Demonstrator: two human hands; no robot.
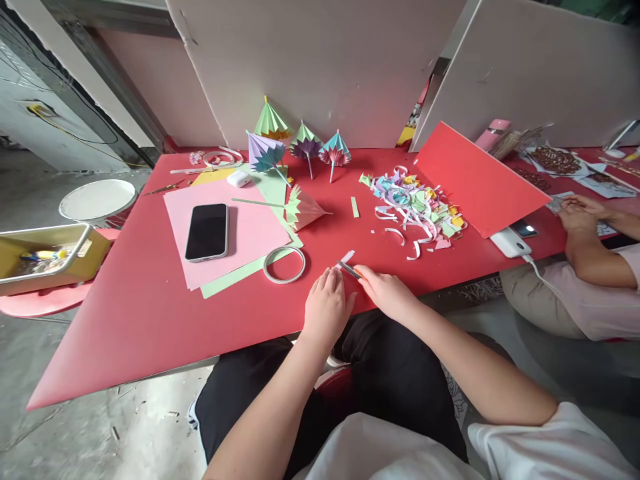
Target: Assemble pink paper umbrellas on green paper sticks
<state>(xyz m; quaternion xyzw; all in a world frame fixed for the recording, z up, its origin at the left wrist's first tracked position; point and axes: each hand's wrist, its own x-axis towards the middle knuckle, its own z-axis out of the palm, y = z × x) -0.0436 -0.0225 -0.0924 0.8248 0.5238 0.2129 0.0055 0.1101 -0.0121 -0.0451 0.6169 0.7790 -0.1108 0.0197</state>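
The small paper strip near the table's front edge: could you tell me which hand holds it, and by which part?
Both hands meet at the paper strip: right hand pinches its near end, left hand rests fingertips beside it.

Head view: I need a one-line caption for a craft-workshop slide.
Both hands, left hand and right hand, pinch a small paper strip on a red table beside folded paper umbrellas.

A black phone (207, 231) lies on pink paper (250, 233) over green paper (235, 275). The table (140, 313) is red, the scraps (420, 207) pastel.
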